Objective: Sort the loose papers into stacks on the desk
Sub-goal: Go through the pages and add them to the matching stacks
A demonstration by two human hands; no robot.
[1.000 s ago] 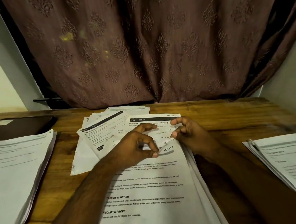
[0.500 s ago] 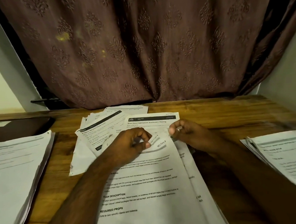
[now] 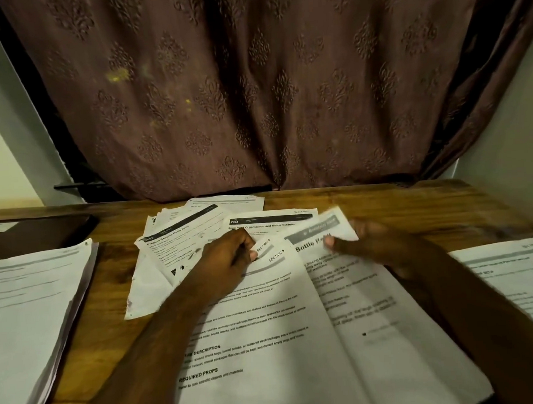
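A brown patterned curtain (image 3: pixel 253 88) fills the upper half of the frame, hanging down to the far edge of a wooden tabletop (image 3: pixel 383 208). At the centre and bottom lies a pile of printed sheets (image 3: pixel 260 341), white with black text and headings such as "REQUIRED PROPS". The left hand (image 3: pixel 228 262) rests on this pile, its thumb and fingers pinched together on the curled top corner of a sheet marked "SECTION 9" by hand. The right hand (image 3: pixel 375 245), just right of centre, is clamped on the top edge of another sheet (image 3: pixel 340 287) with a grey banner and a heading beginning "Bottle"; this sheet lies fanned out to the right from under the top page (its print is blurred).

Above the left hand, toward the middle of the frame, loose papers (image 3: pixel 180 237) lie scattered and overlapping at odd angles, one with a black title bar numbered 2723. A neater stack (image 3: pixel 33 306) sits at the left edge, and another stack (image 3: pixel 510 275) at the right edge. A dark flat folder (image 3: pixel 41 232) lies at the left of the frame, behind the left stack.
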